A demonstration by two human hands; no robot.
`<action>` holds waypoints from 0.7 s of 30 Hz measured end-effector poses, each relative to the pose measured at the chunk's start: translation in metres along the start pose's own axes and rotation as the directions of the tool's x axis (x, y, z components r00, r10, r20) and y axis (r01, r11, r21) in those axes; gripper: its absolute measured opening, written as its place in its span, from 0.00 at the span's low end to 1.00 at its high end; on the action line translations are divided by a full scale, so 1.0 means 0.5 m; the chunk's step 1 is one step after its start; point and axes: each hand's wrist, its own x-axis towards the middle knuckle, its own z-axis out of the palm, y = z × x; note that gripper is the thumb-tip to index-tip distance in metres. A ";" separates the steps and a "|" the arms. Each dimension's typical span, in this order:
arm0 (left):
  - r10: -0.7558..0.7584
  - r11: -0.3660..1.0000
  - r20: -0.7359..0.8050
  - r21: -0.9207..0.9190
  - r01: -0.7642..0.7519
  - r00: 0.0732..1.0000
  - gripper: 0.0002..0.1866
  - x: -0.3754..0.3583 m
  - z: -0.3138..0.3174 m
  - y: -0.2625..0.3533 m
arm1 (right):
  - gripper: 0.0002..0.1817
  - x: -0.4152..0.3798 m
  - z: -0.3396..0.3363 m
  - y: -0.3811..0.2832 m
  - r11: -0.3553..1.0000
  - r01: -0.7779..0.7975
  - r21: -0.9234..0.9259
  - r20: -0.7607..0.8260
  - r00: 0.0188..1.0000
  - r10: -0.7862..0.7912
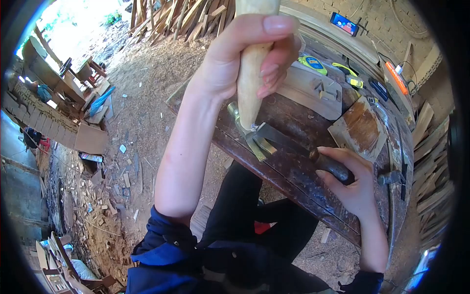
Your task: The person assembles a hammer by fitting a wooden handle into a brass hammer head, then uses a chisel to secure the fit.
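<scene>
My left hand (240,46), closed around its pale wooden handle, holds up a claw hammer (249,93) with the metal head pointing down. In my right hand (351,183) is a chisel (286,141), gripped by its dark rounded handle. The chisel's flat blade points left, and its tip meets the hammer head right where the handle enters it. Both tools are over the near edge of a dark, worn wooden workbench (293,174).
On the bench are a yellow-green tape measure (312,64), a wooden board (360,127), a pale wood panel (303,90) and another hammer (390,177). A lit phone (344,23) stands at the back. Wood scraps (181,17) are piled behind; chips litter the floor.
</scene>
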 end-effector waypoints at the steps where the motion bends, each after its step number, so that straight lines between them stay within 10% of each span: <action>1: 0.002 1.000 0.009 -0.005 -0.002 1.000 0.30 0.001 0.000 0.002 | 0.23 0.000 -0.001 0.001 1.000 -0.008 0.004 -0.002 1.000 0.008; 21: -0.036 0.991 0.020 -0.127 0.039 0.999 0.31 -0.010 -0.033 -0.035 | 0.24 -0.001 0.011 0.015 0.999 0.034 0.007 -0.022 0.999 -0.034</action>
